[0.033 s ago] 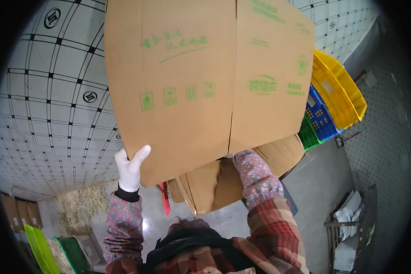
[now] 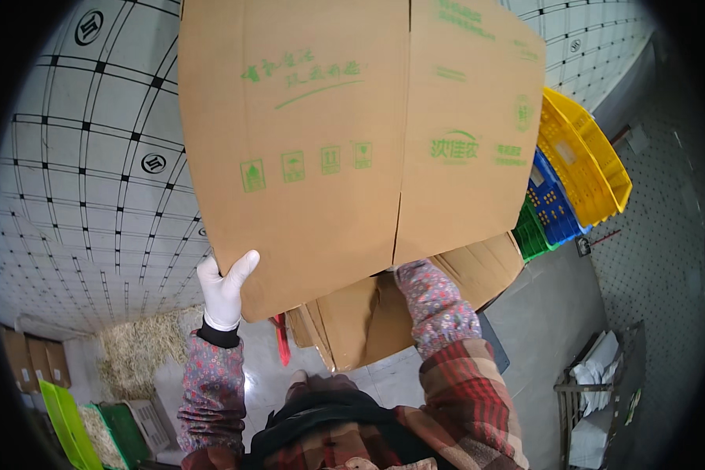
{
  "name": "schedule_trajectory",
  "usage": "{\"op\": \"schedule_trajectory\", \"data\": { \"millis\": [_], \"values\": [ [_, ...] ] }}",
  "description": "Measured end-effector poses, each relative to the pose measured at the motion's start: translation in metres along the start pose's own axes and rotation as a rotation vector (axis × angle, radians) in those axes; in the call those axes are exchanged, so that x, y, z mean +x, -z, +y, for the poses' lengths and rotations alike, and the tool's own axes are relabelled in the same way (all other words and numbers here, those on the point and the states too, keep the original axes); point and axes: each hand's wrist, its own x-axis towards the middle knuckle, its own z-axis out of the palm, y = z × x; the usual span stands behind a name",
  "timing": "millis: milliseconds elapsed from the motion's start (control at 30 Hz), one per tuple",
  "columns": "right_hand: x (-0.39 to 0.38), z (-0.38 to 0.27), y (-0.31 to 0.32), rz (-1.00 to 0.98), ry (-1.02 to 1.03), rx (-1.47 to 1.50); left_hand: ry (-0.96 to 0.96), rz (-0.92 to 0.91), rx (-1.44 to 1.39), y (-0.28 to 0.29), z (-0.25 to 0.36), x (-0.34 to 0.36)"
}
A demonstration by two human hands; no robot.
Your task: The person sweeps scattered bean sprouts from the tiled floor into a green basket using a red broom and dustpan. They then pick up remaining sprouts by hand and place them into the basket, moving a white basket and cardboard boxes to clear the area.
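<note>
A large flattened cardboard box (image 2: 321,219) with green printing is held up in front of me, its broad face filling the upper middle. My left hand (image 2: 225,291), in a white glove, grips its lower left edge; the thumb lies on the near face and the fingers go behind. My right forearm, in a flowered sleeve, reaches under the box's lower edge, and the hand there is almost wholly hidden by the cardboard. Beneath lies more folded cardboard (image 2: 360,329), brown and creased.
Nested yellow crates (image 2: 583,157), a blue crate (image 2: 556,196) and a green crate (image 2: 534,231) stand at the right. A rack (image 2: 595,384) holds white sheets. Straw (image 2: 141,356), a lime-green bin (image 2: 64,419) and cartons (image 2: 47,364) sit lower left. A red strip (image 2: 282,341) hangs beside the cardboard.
My right forearm has shifted slightly left under the box. The box's right side has moved a little to the right. My left hand keeps its grip.
</note>
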Motion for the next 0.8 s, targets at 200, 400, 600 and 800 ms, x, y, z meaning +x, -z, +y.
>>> {"op": "schedule_trajectory", "data": {
  "millis": [200, 400, 600, 800],
  "values": [
    [0.002, -0.004, 0.001, 0.074, 0.109, 0.036, 0.031, 0.025, -0.048, -0.017, -0.023, -0.01],
    [-0.091, -0.023, 0.095, -0.098, 0.473, 0.416, 0.085, 0.019, -0.084, -0.026, -0.007, -0.036],
    [-0.198, -0.019, 0.179, -0.342, 0.454, 1.008, 0.069, -0.023, 0.149, -0.002, -0.025, -0.085],
    [-0.221, -0.034, 0.149, 0.397, 0.037, 1.016, -0.088, 0.373, 0.011, 0.029, -0.059, -0.091]
  ]
}}
